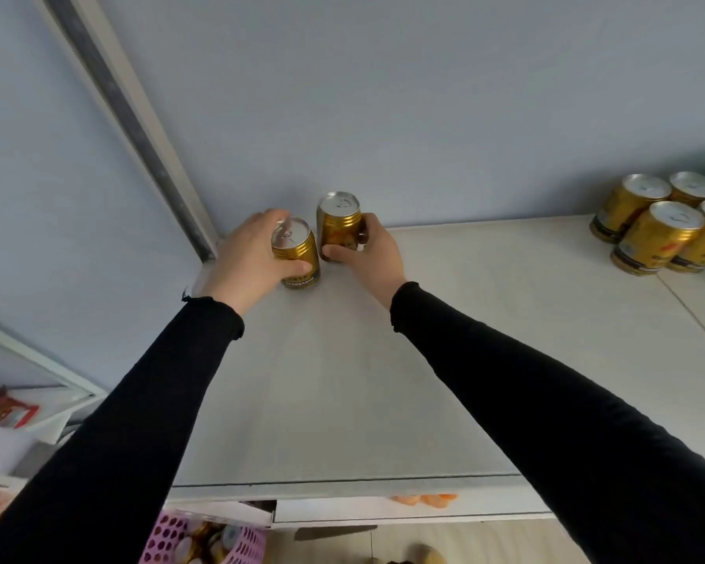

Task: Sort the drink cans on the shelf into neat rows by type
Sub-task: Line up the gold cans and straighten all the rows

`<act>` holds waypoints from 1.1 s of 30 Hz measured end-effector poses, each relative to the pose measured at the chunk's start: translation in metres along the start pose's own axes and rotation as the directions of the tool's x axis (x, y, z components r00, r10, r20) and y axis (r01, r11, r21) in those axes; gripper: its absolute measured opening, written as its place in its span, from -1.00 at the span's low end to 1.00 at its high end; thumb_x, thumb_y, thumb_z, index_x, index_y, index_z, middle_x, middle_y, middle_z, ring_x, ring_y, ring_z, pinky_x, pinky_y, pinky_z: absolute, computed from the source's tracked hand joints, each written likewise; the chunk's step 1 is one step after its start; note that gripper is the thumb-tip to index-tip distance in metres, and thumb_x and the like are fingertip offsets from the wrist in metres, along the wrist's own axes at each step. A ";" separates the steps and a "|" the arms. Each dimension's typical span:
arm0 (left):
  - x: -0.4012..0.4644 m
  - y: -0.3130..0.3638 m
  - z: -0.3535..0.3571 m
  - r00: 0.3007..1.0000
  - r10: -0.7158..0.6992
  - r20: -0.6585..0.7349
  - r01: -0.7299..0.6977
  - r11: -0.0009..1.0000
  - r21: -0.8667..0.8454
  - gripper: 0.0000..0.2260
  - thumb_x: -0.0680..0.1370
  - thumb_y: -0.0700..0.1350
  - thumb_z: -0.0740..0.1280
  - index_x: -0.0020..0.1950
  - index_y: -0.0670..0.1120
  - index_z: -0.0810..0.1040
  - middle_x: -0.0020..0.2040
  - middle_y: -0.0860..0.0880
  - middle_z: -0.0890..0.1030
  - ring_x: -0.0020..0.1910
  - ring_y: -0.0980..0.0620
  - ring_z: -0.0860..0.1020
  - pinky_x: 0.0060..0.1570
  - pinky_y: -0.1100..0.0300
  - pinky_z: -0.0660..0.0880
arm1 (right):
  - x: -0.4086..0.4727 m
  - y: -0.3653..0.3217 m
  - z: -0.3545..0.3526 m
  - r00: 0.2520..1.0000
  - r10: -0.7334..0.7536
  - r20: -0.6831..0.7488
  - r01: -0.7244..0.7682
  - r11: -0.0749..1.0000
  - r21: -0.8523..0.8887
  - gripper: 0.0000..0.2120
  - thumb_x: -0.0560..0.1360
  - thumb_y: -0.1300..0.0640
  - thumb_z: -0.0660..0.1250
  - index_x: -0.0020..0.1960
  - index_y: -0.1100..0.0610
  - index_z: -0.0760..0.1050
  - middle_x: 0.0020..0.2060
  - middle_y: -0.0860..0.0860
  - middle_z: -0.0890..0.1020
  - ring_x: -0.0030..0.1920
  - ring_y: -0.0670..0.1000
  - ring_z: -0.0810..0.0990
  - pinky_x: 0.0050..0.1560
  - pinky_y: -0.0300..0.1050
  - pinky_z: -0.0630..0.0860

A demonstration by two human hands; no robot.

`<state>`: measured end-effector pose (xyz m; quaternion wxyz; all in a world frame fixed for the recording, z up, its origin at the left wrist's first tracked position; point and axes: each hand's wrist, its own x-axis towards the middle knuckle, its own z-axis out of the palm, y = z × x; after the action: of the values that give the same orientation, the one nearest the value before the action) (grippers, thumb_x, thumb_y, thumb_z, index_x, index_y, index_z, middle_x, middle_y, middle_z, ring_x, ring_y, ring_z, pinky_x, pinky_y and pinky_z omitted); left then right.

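Pink perforated basket [167, 539] below the shelf's front-left corner, w/ several cans inside, tops partly seen, blurred. Shelf [342, 380] itself pale, backed by a grey wall.

Near back-left corner of shelf: left hand [245, 258] wraps round a gold can [296, 254], thumb across its front, fingers behind; can upright, base on the shelf, silver lid up. Just beside it to the right, second gold can [338, 230], tilted slightly, held by right hand [369, 250], thumb low on its front, fingers curled round the right side. The 2 cans are very close, maybe touching; can't tell. Both arms in black sleeves.

Far right, at back edge of shelf: cluster of gold cans [660, 225], same type, packed together upright. Something green behind them, cut off by frame edge.
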<state>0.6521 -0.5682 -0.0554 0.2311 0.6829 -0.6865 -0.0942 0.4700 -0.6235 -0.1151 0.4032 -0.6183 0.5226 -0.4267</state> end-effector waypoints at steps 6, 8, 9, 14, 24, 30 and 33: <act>0.009 0.092 0.045 0.984 0.171 0.040 -0.165 0.978 -0.130 -0.36 0.34 0.04 0.62 0.33 0.02 0.42 0.20 0.00 0.57 0.14 -0.05 0.53 0.00 0.11 0.42 | -0.054 0.020 -0.126 0.979 -0.004 -0.205 -0.009 0.998 -0.063 -0.48 0.35 0.00 0.58 0.23 0.00 0.47 -0.01 -0.24 0.59 0.00 -0.35 0.50 -0.16 -0.59 0.35; 0.008 0.129 0.062 0.969 0.239 0.056 -0.227 0.958 -0.174 -0.38 0.34 0.06 0.61 0.30 0.03 0.42 0.17 0.02 0.57 0.11 -0.03 0.53 -0.02 0.11 0.42 | -0.073 0.031 -0.171 0.962 0.004 -0.274 -0.034 0.994 -0.108 -0.47 0.36 0.00 0.58 0.25 0.01 0.46 -0.03 -0.25 0.57 -0.02 -0.35 0.49 -0.15 -0.51 0.36; 0.006 0.146 0.070 0.961 0.270 0.064 -0.253 0.948 -0.195 -0.39 0.34 0.06 0.61 0.28 0.04 0.42 0.16 0.03 0.56 0.11 -0.02 0.53 -0.02 0.10 0.44 | -0.082 0.036 -0.191 0.954 0.010 -0.299 -0.052 0.990 -0.134 -0.45 0.36 0.00 0.58 0.28 0.02 0.45 -0.01 -0.21 0.57 -0.01 -0.31 0.49 -0.14 -0.47 0.36; -0.004 0.251 0.119 0.909 0.404 0.108 -0.367 0.895 -0.254 -0.35 0.33 0.11 0.60 0.32 0.05 0.41 0.21 0.05 0.56 0.16 0.00 0.51 0.09 0.03 0.48 | -0.122 0.073 -0.301 0.894 0.009 -0.447 -0.132 0.961 -0.244 -0.40 0.32 -0.12 0.56 0.29 -0.04 0.44 0.08 -0.09 0.57 0.06 -0.08 0.50 -0.12 -0.29 0.36; -0.030 0.407 0.208 0.935 0.329 0.133 -0.303 0.936 -0.180 -0.38 0.34 0.11 0.59 0.32 0.06 0.42 0.22 0.04 0.55 0.20 -0.01 0.45 0.08 0.07 0.43 | -0.145 0.136 -0.462 0.938 0.082 -0.337 -0.178 0.948 -0.264 -0.44 0.37 -0.03 0.57 0.28 0.06 0.44 0.02 -0.10 0.61 -0.19 -0.12 0.51 -0.29 -0.32 0.32; -0.032 0.440 0.229 0.979 0.173 0.106 -0.167 0.984 -0.059 -0.37 0.36 0.05 0.60 0.34 0.03 0.40 0.25 -0.05 0.50 0.24 -0.07 0.46 0.20 -0.01 0.47 | -0.132 0.142 -0.472 0.974 0.064 -0.216 -0.112 0.969 -0.220 -0.41 0.38 0.01 0.56 0.32 0.05 0.40 0.12 -0.09 0.60 0.06 -0.09 0.52 0.03 -0.20 0.41; -0.033 0.446 0.232 0.989 0.124 0.085 -0.120 0.992 -0.049 -0.34 0.38 0.02 0.59 0.39 0.01 0.38 0.28 -0.09 0.45 0.30 -0.10 0.44 0.25 0.02 0.44 | -0.128 0.144 -0.468 0.976 0.039 -0.213 -0.080 0.980 -0.185 -0.38 0.40 0.03 0.55 0.36 0.04 0.36 0.20 -0.04 0.61 0.18 0.02 0.59 0.13 -0.10 0.51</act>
<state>0.1479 -0.5574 -0.0663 0.2211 0.6296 -0.7342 -0.1249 -0.0294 -0.5395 -0.1193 0.2973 -0.5901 0.6191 -0.4245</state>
